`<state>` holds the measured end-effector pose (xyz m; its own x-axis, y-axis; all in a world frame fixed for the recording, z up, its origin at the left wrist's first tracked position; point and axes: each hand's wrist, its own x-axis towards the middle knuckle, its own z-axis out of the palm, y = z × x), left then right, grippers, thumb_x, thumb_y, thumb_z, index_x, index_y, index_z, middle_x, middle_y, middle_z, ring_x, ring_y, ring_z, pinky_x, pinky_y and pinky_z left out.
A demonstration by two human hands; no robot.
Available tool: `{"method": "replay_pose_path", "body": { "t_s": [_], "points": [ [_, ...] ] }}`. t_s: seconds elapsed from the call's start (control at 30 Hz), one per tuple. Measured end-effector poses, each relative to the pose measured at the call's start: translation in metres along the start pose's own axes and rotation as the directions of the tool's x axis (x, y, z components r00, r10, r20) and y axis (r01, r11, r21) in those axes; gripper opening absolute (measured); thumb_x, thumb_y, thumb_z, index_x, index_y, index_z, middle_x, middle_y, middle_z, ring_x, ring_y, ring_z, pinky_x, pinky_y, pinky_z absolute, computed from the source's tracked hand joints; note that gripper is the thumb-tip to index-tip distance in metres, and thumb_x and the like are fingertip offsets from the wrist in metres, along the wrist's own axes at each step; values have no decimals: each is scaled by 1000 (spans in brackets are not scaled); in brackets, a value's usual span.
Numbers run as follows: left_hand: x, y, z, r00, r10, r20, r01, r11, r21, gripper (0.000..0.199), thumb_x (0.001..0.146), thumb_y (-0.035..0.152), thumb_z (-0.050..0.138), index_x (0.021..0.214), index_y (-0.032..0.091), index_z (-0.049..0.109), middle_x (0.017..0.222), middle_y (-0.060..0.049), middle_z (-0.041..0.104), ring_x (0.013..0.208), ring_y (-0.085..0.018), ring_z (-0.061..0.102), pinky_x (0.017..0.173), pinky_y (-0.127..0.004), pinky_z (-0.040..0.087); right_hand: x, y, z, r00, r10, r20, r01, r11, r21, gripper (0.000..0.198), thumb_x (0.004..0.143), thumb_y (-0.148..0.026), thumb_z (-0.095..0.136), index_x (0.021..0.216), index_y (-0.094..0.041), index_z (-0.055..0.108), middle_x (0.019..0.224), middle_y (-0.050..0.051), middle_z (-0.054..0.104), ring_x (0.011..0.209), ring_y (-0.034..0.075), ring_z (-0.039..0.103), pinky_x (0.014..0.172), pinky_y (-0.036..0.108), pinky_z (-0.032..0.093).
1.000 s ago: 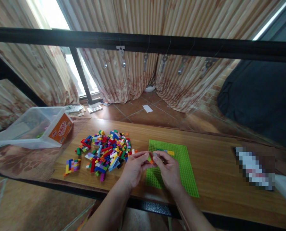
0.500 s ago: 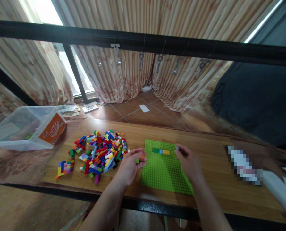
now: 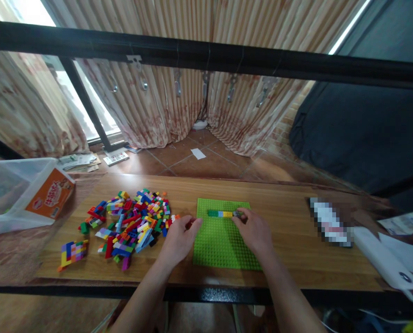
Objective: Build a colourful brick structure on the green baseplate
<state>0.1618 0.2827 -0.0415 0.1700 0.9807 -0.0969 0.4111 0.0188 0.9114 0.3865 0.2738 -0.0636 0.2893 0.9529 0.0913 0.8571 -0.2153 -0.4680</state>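
A green studded baseplate (image 3: 216, 249) lies on the wooden table. Across its upper part runs a short row of toy bricks (image 3: 220, 213) in green, light blue and yellow. My right hand (image 3: 253, 231) pinches a small grey toy brick (image 3: 238, 213) at the right end of this row, partly covered by the fingertips. Over the plate's left edge, my left hand (image 3: 178, 240) is closed with its back towards me. The fingers hide the loose bricks that showed in its palm a moment ago.
Left of the plate spreads a pile of mixed toy bricks (image 3: 130, 222), with a joined brick block (image 3: 72, 253) nearer the front. A clear plastic bin (image 3: 26, 194) stands at the far left. A blurred-out item (image 3: 331, 224) and a white device (image 3: 383, 256) lie right.
My right hand has brought the grey brick from the plate's right edge to the end of the row. My left hand has turned over and its fingers have curled in. The view has shifted right.
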Motion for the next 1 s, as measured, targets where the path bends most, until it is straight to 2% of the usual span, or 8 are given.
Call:
{"method": "replay_pose_path", "body": {
  "t_s": [0.1, 0.2, 0.3, 0.5, 0.6, 0.8, 0.9, 1.0],
  "points": [
    [-1, 1, 3, 1000, -13, 25, 13, 1000, 10, 40, 83, 49, 51, 60, 16, 56, 55, 4, 45, 57, -12, 41, 55, -25, 29, -1, -2, 0, 999, -24, 38, 23, 999, 22, 33, 79, -40, 65, 107, -22, 69, 87, 6, 70, 78, 21, 64, 71, 33, 44],
    [-2, 1, 4, 998, -21, 60, 21, 1000, 7, 41, 83, 51, 50, 60, 17, 54, 55, 4, 43, 56, -12, 39, 53, -25, 26, 1, 2, -1, 997, -41, 64, 37, 998, 60, 36, 76, -38, 67, 109, -22, 68, 88, 5, 69, 78, 20, 63, 71, 33, 45],
    [-3, -1, 4, 996, -16, 89, 16, 1000, 2, 41, 84, 51, 49, 65, 16, 57, 57, 4, 45, 57, -12, 41, 53, -25, 27, 3, 7, -2, 993, -65, 97, 56, 994, 93, 37, 76, -35, 66, 111, -21, 68, 88, 4, 69, 74, 19, 61, 70, 32, 45],
    [-3, -5, 8, 994, 27, 106, -29, 999, 22, 42, 87, 50, 47, 65, 16, 58, 58, 3, 46, 56, -12, 43, 53, -24, 27, 2, 10, -6, 989, -105, 105, 90, 986, 142, 26, 77, -32, 63, 100, -22, 70, 83, 3, 67, 71, 17, 59, 70, 32, 45],
    [-4, -7, 10, 991, 32, 126, -35, 999, 23, 41, 87, 50, 48, 73, 15, 64, 58, 2, 51, 55, -12, 45, 52, -24, 27, -1, 9, -7, 985, -129, 114, 109, 980, 168, 23, 80, -33, 61, 98, -23, 70, 84, 3, 67, 71, 16, 59, 70, 31, 46],
    [-8, -5, 16, 990, 21, 139, -34, 995, 93, 36, 87, 46, 50, 88, 15, 70, 62, -1, 61, 56, -15, 52, 53, -25, 30, -2, 4, -7, 977, -164, 138, 152, 984, 93, 23, 80, -31, 61, 99, -21, 69, 91, 6, 67, 79, 20, 61, 76, 35, 46],
    [-8, -3, 14, 993, -6, 121, -11, 990, 140, 33, 87, 43, 50, 85, 16, 69, 63, -1, 61, 58, -16, 54, 55, -25, 31, -6, 0, -9, 987, -124, 100, 116, 990, 77, 23, 81, -27, 57, 99, -19, 69, 90, 7, 69, 78, 21, 62, 76, 36, 47],
    [-4, -4, 6, 999, -41, 33, 33, 976, 216, 28, 88, 37, 50, 82, 16, 67, 67, -2, 62, 62, -16, 55, 59, -25, 32, -15, -12, -9, 990, -109, 89, 92, 979, 180, 22, 81, -26, 55, 96, -20, 69, 89, 6, 71, 79, 20, 64, 78, 36, 48]
  ]
}}
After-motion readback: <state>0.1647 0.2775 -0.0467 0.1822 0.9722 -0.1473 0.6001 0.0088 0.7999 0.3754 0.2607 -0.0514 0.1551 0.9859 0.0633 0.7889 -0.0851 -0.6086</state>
